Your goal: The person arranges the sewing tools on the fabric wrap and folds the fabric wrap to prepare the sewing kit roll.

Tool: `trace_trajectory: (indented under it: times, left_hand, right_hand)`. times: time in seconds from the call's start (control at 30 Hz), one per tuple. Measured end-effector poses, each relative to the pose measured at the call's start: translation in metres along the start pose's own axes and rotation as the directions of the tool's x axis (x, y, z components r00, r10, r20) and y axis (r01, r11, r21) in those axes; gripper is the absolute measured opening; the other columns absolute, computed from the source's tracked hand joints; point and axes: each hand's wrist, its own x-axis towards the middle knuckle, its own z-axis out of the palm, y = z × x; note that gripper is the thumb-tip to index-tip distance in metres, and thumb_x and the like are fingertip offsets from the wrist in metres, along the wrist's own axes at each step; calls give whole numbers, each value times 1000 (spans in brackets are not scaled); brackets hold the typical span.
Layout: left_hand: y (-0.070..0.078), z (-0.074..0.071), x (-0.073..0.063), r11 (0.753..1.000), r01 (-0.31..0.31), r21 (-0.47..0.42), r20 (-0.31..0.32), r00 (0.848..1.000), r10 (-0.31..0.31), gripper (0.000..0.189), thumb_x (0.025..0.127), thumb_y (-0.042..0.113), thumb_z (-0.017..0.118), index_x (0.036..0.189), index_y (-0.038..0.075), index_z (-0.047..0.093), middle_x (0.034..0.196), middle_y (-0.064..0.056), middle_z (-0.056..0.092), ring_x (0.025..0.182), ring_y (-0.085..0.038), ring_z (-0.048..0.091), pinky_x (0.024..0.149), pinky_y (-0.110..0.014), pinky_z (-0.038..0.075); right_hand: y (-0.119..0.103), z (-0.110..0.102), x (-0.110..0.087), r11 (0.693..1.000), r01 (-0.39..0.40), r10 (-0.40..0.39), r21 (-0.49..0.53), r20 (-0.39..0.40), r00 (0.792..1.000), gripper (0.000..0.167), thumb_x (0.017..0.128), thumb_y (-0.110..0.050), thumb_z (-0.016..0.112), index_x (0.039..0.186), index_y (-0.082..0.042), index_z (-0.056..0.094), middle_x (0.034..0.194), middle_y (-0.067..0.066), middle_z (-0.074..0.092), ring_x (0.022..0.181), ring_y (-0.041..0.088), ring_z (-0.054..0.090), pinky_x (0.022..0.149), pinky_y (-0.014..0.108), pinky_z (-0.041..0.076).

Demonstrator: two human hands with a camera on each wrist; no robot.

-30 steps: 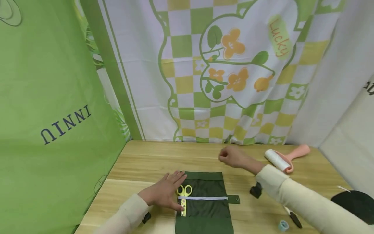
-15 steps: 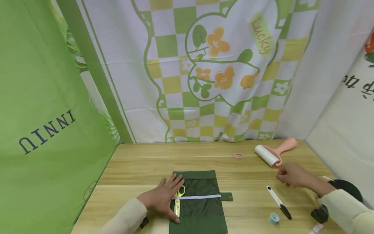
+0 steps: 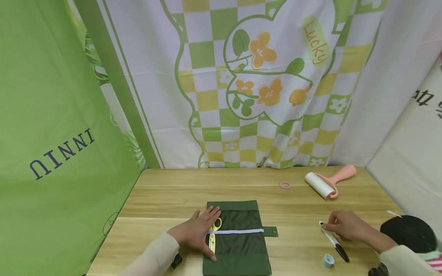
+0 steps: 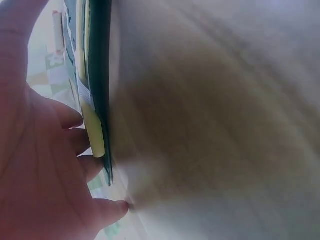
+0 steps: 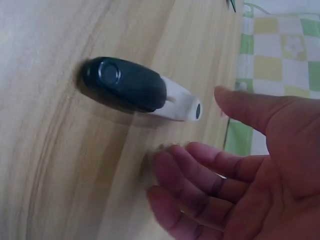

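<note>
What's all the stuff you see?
table: one, tan, middle
pouch: one, green, on table
scissors: one, yellow, on pouch
tool: one, black and white, right of pouch
roll: one, blue, near tool
ring: one, pink, beyond pouch
roller: one, pink and white, back right
round thing: one, black, right edge
striped thing: one, pink and white, right edge
objects: two, black, by sleeves
cloths: several, mostly green and white, around table
sleeves: two, cream, bottom
left hand: one, bare, at pouch
right hand: one, bare, by tool

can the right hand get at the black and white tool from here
Most likely yes: the right hand is right beside the black and white tool, thumb and fingers parted, and nothing visible blocks the way.
</note>
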Motion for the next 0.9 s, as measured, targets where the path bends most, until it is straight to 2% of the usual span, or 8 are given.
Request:
trace_trajectory:
  times: [0.07, 0.13, 0.27, 0.4, 0.5, 0.67, 0.77, 0.9]
  left_hand:
    - [-3, 0, 4, 1000, 8, -4, -7, 1000, -8, 134, 68, 79, 73, 163, 11, 7, 171, -10, 2, 159, -33, 4, 118, -71, 16]
    - [-5, -1, 7, 1000, 16, -16, -6, 1000, -16, 133, 68, 79, 73, 163, 12, 8, 171, -9, 1, 159, -33, 2, 119, -71, 14]
    - [-8, -4, 13, 999, 19, -44, 0, 1000, -19, 131, 69, 78, 73, 163, 13, 9, 171, -8, -1, 159, -31, 0, 119, -72, 8]
    - [-9, -4, 15, 997, 20, -68, -3, 1000, -20, 130, 69, 77, 73, 163, 14, 10, 171, -8, -1, 159, -31, 0, 119, -72, 5]
    - [-11, -3, 13, 997, 22, -76, -8, 1000, -22, 130, 69, 77, 74, 163, 15, 10, 171, -8, -1, 159, -31, 0, 119, -72, 5]
    - [-14, 0, 12, 997, 6, -74, -19, 1000, -7, 130, 69, 77, 73, 163, 14, 9, 171, -8, 0, 159, -31, 1, 118, -73, 5]
    - [-15, 1, 13, 998, 2, -59, -19, 1000, -3, 130, 70, 77, 73, 163, 14, 8, 171, -8, -1, 159, -31, 1, 118, -73, 5]
    - [-15, -1, 16, 999, -3, -51, -24, 1000, 2, 128, 71, 77, 71, 163, 14, 8, 171, -6, -2, 159, -30, 0, 119, -72, 5]
  right_hand:
    - [-4, 0, -4, 997, 69, -70, -23, -33, 997, 22, 94, -32, 69, 85, -13, 64, 65, -7, 56, 56, 3, 43, 52, 23, 36]
    - [-6, 3, -10, 977, 214, -214, -21, -54, 975, 16, 94, -28, 69, 88, -14, 65, 65, -12, 54, 55, -3, 40, 50, 20, 35]
    - [-14, 10, -28, 913, 408, -408, 24, 61, 911, 25, 95, -33, 69, 107, -11, 64, 66, -21, 49, 54, -10, 39, 48, 18, 35]
    - [-21, 19, -44, 932, 359, -360, 40, 198, 912, 48, 91, -46, 70, 120, -8, 60, 70, -23, 51, 58, -8, 44, 51, 20, 36]
    - [-22, 29, -44, 939, 333, -343, 82, 212, 915, 38, 91, -42, 71, 112, -12, 61, 72, -21, 53, 61, -7, 45, 53, 20, 37]
    - [-18, 41, -40, 897, 428, -439, 111, 119, 890, 11, 94, -28, 70, 94, -19, 64, 77, -23, 53, 64, -10, 43, 55, 18, 37]
    - [-23, 43, -33, 837, 544, -544, 56, 0, 839, 8, 91, -24, 74, 92, -19, 68, 80, -23, 55, 66, -13, 42, 54, 16, 38]
    - [-47, 34, -17, 784, 619, -618, -54, -162, 769, 15, 83, -18, 80, 97, -12, 75, 80, -17, 57, 65, -14, 41, 51, 13, 39]
